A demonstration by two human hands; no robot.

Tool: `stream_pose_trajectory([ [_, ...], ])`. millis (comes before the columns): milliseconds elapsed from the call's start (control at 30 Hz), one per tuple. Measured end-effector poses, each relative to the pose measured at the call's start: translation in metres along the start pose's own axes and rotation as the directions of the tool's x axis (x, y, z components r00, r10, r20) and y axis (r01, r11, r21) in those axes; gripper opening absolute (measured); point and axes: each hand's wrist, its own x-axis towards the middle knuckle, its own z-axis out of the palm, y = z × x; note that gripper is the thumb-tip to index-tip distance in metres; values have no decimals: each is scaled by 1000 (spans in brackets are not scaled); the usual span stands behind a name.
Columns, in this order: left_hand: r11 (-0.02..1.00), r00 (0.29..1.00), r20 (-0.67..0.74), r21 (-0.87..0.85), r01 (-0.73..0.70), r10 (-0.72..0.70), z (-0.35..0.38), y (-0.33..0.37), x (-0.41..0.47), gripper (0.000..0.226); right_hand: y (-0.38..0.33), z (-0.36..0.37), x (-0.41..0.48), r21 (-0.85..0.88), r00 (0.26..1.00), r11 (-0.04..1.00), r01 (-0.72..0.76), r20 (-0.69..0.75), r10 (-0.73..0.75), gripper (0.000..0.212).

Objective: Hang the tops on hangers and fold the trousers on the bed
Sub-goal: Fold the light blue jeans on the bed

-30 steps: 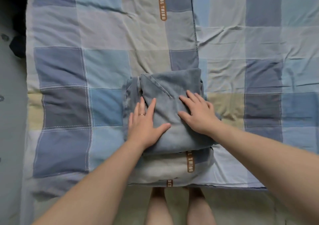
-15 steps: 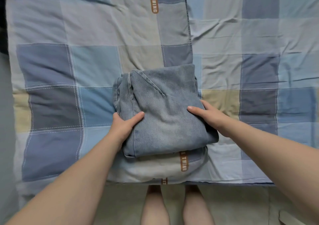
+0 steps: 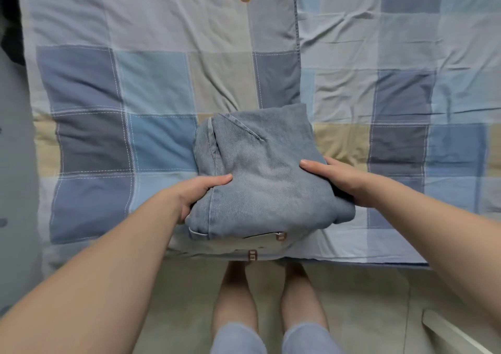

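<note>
The folded jeans sit at the bed's near edge. The left hand and right hand grip opposite sides, thumbs on top. Fingers beneath the denim are hidden.

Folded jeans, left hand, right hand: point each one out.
folded jeans (image 3: 271, 185): head view, middle of the top denim face.
left hand (image 3: 199, 193): head view, back of the hand.
right hand (image 3: 343, 182): head view, back of the hand.
</note>
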Motion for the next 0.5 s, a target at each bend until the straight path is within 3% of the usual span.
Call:
stream_pose_trajectory([
  [133, 997, 996, 77, -58, 46, -41, 0, -37, -15, 35, 29, 18, -35, 198, 985, 968, -155, 113, 134, 66],
  [233, 994, 991, 113, -83, 78, -68, 0, -68, -27, 36, 56, 37, -56, 420, 969, 873, -246, 140, 205, 53],
  [333, 991, 984, 126, -27, 134, -129, -4, -89, -44, 38, 74, 59, -77, 476, 952, 824, -307, 168, 258, 48],
  [500, 984, 993, 61, 152, 93, -103, -9, -89, -98, 36, 80, 98, -127, 546, 980, 814, -199, 94, 177, 42],
])
